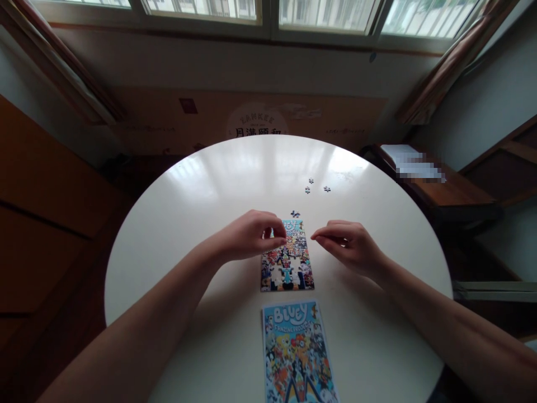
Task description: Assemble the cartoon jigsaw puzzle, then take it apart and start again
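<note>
Windows [319, 14] stood beyond a white counter [168, 235] as the left hand [258, 236] curled over a partly filled jigsaw puzzle [287, 257], the right hand [350, 240] pinched narrow just beside it, any held piece indiscernible; loose pieces [327, 189] lay beyond both, a picture sheet [296, 347] nearer the wearer.

bright windows [327, 15], curtains [447, 70] either side; glossy white round table [168, 235]; wooden desk [457, 193] at right.
</note>
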Motion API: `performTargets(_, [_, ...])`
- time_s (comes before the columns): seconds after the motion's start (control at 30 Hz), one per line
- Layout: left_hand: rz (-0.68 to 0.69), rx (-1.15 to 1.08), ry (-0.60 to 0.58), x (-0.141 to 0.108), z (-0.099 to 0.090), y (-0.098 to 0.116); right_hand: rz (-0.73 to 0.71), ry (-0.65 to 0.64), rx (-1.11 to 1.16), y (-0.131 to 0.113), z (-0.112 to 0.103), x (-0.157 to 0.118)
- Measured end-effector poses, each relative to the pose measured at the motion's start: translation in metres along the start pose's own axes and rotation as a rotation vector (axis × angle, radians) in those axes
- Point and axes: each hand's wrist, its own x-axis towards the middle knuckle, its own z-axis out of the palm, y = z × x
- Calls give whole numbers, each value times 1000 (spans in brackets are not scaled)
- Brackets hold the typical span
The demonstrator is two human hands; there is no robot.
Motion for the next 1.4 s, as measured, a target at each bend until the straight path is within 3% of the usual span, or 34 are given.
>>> performTargets(0.2, [-188, 40, 516, 2, -2, -36, 157, 117, 70, 9, 3, 1])
performTargets(0.33, [-277, -82, 714, 4, 1, -56, 280, 192, 164, 18, 4, 3])
performTargets(0.43, [-306, -185, 804, 5, 2, -59, 333, 231, 204, 23, 4, 5])
performTargets(1.03, [-316, -375, 935, 9, 3, -53, 442, 265, 113, 31, 5, 10])
performTargets(1.4, [-311, -274, 993, 11, 3, -60, 575, 170, 27, 32, 4, 23])
